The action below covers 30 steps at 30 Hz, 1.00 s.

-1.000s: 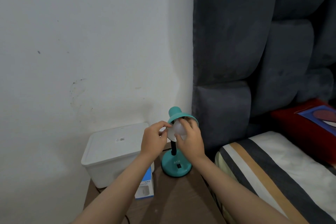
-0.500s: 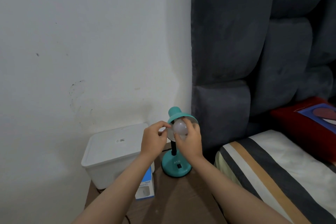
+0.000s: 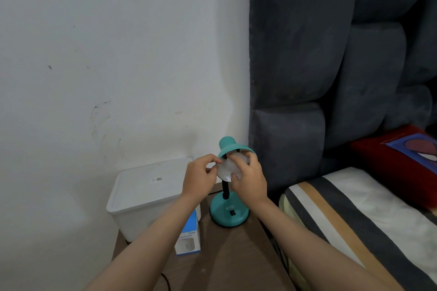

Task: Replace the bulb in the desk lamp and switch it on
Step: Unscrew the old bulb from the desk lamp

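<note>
A scuffed white wall meets a dark grey padded headboard of plush, bulging panels, and below them your brown wooden bench stands just beside a bed under a striped cover. On the bench you have one teal desk lamp with a round, glossy base, a thin black stem and a cone-shaped shade tilted toward you. One smooth, rounded white bulb sits in the mouth of that shade. Your right hand has its grip closed around the bulb, fingers curled over its dome. Your left hand pinches the shade's rim at the bulb's left edge. To the left sit one matte white lidded plastic box and, just in front of it, one blue-and-white cardboard carton. One red cushion lies at the head of the bed.
</note>
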Tool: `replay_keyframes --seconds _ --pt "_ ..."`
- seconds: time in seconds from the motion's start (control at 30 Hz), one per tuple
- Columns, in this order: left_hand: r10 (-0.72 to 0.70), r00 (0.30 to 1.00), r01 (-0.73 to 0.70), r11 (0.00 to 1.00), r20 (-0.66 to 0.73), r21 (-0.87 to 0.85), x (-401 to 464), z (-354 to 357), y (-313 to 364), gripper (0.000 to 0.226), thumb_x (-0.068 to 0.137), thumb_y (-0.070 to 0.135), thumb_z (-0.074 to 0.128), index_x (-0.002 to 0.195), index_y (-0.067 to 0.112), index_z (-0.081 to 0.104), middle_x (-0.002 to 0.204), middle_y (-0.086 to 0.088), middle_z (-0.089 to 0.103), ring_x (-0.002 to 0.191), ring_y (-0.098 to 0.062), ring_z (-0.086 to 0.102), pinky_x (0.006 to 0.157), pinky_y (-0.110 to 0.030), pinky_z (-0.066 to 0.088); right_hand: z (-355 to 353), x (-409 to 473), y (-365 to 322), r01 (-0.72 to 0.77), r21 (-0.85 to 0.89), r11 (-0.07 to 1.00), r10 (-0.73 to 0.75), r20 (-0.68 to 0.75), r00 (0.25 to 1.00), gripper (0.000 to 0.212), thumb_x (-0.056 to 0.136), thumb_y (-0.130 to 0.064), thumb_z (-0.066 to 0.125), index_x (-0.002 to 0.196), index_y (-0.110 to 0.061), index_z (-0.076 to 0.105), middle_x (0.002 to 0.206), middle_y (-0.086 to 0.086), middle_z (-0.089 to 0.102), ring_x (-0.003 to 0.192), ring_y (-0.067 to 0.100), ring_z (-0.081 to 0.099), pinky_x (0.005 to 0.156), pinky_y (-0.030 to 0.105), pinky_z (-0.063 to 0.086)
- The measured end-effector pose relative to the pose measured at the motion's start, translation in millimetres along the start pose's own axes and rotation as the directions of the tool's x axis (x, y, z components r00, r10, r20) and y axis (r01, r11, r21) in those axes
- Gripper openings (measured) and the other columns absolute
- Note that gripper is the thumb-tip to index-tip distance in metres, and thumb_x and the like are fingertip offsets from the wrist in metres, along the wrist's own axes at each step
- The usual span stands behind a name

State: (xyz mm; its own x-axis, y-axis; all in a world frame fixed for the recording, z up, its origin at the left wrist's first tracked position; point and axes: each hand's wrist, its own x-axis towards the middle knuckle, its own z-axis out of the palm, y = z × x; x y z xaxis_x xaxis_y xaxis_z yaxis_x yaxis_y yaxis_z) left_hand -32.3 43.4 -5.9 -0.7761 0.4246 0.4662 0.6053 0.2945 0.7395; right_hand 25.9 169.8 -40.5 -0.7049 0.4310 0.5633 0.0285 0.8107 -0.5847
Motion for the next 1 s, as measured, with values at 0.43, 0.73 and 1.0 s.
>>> replay_keyframes --seconds 0.43,0.73,1.0 --pt "-0.013 1.0 0.012 1.0 0.009 0.022 1.9 -0.5 -0.3 0.023 0.084 0.0 0.057 0.087 0.019 0.069 0.081 0.01 0.064 0.042 -0.002 0.052 0.045 -0.008 0.037 -4.2 1.0 8.5 0.15 -0.195 0.969 -0.135 0.089 0.987 0.054 0.067 -0.002 0.072 0.11 -0.033 0.06 0.126 0.006 0.049 0.101 0.03 0.045 0.051 0.026 0.047" --pt "-0.031 0.999 0.031 0.999 -0.025 0.015 3.0 2.8 -1.6 0.022 0.084 0.002 0.057 0.085 0.021 0.068 0.084 0.012 0.065 0.043 -0.013 0.051 0.045 -0.01 0.037 -8.8 -10.0 17.1 0.062 0.1 0.993 -0.057 -0.048 0.997 0.05 0.076 -0.014 0.067 0.121 -0.029 0.053 0.124 0.003 0.041 0.107 0.022 0.051 0.07 0.037 0.057" --pt "-0.042 0.999 0.042 0.999 -0.012 -0.012 -3.8 2.9 -4.2 0.023 0.087 0.004 0.056 0.094 0.022 0.068 0.093 0.008 0.068 0.055 -0.007 0.058 0.052 -0.011 0.043 -15.7 -30.4 14.8 0.081 0.2 0.977 -0.059 -0.112 0.992 0.054 0.075 -0.017 0.071 0.124 -0.028 0.05 0.116 -0.001 0.043 0.095 0.005 0.051 0.069 0.018 0.053"
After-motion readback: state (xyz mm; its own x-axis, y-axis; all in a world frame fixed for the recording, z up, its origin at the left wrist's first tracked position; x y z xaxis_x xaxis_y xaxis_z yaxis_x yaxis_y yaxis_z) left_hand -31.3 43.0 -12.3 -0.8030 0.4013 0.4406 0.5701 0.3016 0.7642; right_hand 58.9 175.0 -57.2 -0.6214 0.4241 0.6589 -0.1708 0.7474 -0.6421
